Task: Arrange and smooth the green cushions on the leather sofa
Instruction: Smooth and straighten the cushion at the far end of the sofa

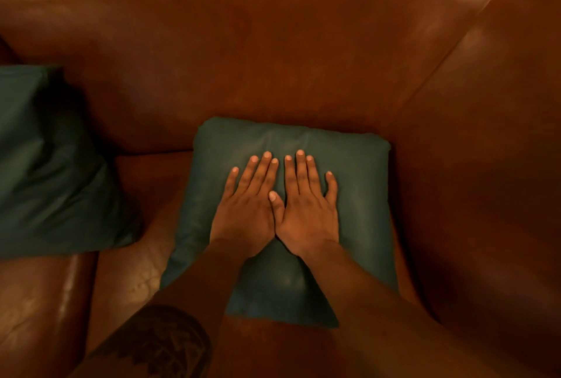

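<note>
Brown glossy leather sofa [273, 52] filled nearly the whole view: backrest across the top, armrest running down the right side, seat cushions below with a seam between them at lower left. A large dark green fabric cushion [45, 165] sat at the left edge, leaning up against the backrest, creased, partly cut off by the frame. A second dark green square fabric cushion [358, 195] lay flat on the seat in the corner, its far edge against the backrest, its right edge near the armrest. It showed a slight dip in the middle under the hands and a fold line near its top edge.

Both arms reached in from the bottom; the left forearm carried a dark patterned tattoo [158, 344]. Left hand [249, 210] and right hand [309, 210] lay palm-down side by side on the centre of the flat cushion, fingers extended and lightly spread, thumbs touching or overlapping between them. Neither hand gripped anything; both were flat and pressing on the fabric.
</note>
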`<state>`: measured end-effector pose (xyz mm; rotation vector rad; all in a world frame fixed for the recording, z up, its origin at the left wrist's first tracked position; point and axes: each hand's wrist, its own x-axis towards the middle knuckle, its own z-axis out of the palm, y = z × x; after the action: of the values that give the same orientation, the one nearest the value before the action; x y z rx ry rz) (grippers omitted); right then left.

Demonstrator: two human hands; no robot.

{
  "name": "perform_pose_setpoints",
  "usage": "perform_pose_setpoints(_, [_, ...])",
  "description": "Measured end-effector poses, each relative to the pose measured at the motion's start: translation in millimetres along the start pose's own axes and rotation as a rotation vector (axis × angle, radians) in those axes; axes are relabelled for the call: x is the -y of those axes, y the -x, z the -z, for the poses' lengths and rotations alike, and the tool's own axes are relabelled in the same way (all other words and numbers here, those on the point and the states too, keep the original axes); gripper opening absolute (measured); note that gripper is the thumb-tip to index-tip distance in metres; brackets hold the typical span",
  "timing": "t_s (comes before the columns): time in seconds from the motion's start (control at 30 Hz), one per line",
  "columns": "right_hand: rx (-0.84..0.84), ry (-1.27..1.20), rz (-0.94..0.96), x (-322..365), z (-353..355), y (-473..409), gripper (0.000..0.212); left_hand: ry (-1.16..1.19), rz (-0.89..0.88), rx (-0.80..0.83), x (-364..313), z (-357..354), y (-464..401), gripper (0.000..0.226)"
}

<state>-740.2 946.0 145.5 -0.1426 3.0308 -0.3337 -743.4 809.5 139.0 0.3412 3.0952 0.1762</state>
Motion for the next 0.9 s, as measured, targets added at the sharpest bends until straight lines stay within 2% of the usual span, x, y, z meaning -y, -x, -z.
perform_pose_setpoints(0.2, [0.041,-0.002,-0.011,-0.1,1.8,-2.1,0.073,0.052,0.004,0.005,3.1,-7.5,0.6,0.063])
perform_pose_setpoints(0.33, [0.01,-0.013,-0.025,-1.6,6.1,-2.2,0.073,0.092,-0.025,0.029,10.0,-2.6,-0.2,0.064])
perform_pose_setpoints(0.57, [-0.012,-0.014,0.049,-20.7,19.2,5.6,0.073,0.085,-0.059,0.058,26.7,13.8,5.1,0.068])
perform_pose_setpoints(0.67, [-0.007,0.03,0.035,-29.9,25.2,11.0,0.076,0.083,-0.013,0.043,25.4,17.3,7.3,0.071])
perform_pose_setpoints(0.73, [-0.003,0.033,-0.043,-39.6,32.0,11.9,0.081,0.085,0.141,0.059,29.6,22.9,10.6,0.079])
perform_pose_setpoints(0.8, [0.031,-0.021,-0.247,-57.7,41.0,14.3,0.094,0.159,0.343,0.127,35.9,29.7,14.1,0.091])
perform_pose_setpoints(0.9, [0.095,-0.313,-0.643,-81.6,49.8,23.8,0.133,0.293,0.488,0.196,37.7,36.5,20.2,0.104])
